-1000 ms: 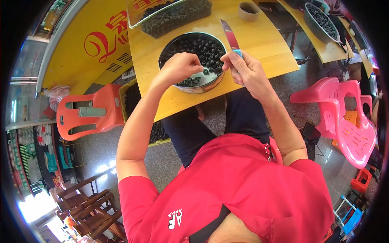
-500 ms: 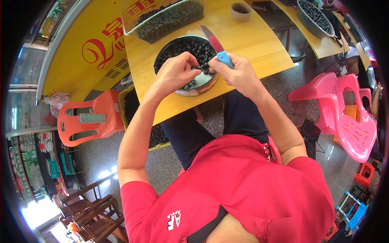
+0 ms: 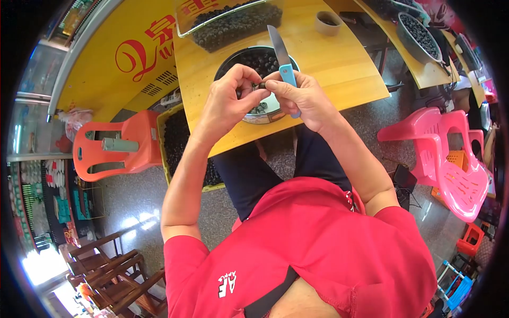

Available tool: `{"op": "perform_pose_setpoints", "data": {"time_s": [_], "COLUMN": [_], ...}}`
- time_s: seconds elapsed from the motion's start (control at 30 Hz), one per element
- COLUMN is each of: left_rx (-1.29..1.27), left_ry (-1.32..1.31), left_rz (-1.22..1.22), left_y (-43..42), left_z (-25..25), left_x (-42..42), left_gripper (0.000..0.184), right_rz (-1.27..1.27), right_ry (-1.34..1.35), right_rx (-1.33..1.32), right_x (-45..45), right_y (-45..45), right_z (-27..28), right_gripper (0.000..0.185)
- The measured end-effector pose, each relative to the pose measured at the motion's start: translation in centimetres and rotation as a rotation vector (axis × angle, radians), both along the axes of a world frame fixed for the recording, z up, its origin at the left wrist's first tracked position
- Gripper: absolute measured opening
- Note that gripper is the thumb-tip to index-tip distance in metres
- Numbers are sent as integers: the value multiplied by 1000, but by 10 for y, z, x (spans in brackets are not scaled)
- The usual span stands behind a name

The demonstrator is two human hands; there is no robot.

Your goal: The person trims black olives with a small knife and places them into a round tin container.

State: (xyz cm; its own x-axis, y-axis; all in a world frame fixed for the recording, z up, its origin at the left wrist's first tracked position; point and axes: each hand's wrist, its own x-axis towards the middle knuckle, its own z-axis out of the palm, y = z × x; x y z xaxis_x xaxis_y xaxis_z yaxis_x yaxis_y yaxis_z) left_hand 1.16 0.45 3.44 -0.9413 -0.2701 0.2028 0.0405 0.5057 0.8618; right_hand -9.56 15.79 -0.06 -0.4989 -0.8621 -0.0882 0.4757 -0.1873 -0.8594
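Observation:
My left hand is closed over the near side of a round bowl, pinching a small dark round piece between thumb and fingertips. Against the other side of that piece rests the thumb of my right hand. The same right hand grips a knife by its light blue handle, blade pointing up and away from me. More dark round pieces fill the far part of the bowl, and a few paler greenish ones lie at its near side. My hands hide the bowl's middle.
Behind the bowl, a clear container of dark pieces stands on the wooden table, with a small cup to its right. A yellow crate and orange chair are left; pink chairs are right.
My hands have come together at the small dark piece. The knife has turned more upright, its blade now pointing away from me. The whole view has shifted slightly.

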Motion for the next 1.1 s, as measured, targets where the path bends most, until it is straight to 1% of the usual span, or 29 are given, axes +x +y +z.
{"op": "perform_pose_setpoints", "data": {"time_s": [0.07,0.13,0.23,0.27,0.33,0.37,0.47,0.53,0.57,0.67,0.77,0.87,0.97,1.1], "left_rx": [23,-34,-176,-234,-203,-188,92,161,196,472,734,712,547,609], "left_ry": [37,22,-20,-37,-7,8,128,192,223,271,298,359,342,351], "left_rz": [58,89,122,128,142,147,146,188,209,197,130,132,192,197], "left_y": [1,2,7,9,12,13,7,12,15,21,24,27,25,30], "left_z": [-7,-8,-2,1,3,3,-20,-26,-29,-36,-38,-37,-39,-35], "left_x": [4,9,16,18,20,20,20,21,21,22,26,27,27,26], "left_gripper": [18,19,18,18,16,15,14,16,17,18,21,21,19,18], "right_rz": [3,-5,-72,-72,-81,-70,-46,-36,-30,-9,-14,-44,-67,-73], "right_ry": [-58,-78,115,131,163,108,-29,-81,-89,-112,-87,-2,44,19], "right_rx": [-7,13,122,117,108,83,16,-16,-17,-20,-15,13,22,19], "right_x": [2,8,17,18,18,18,17,18,18,19,21,23,26,25], "right_y": [-3,-5,-7,-8,-10,-10,-9,-11,-11,-11,-10,-9,-9,-10], "right_z": [0,0,10,10,10,10,6,5,5,7,9,10,13,12], "right_gripper": [20,20,22,22,22,22,21,20,20,20,20,21,21,20]}}
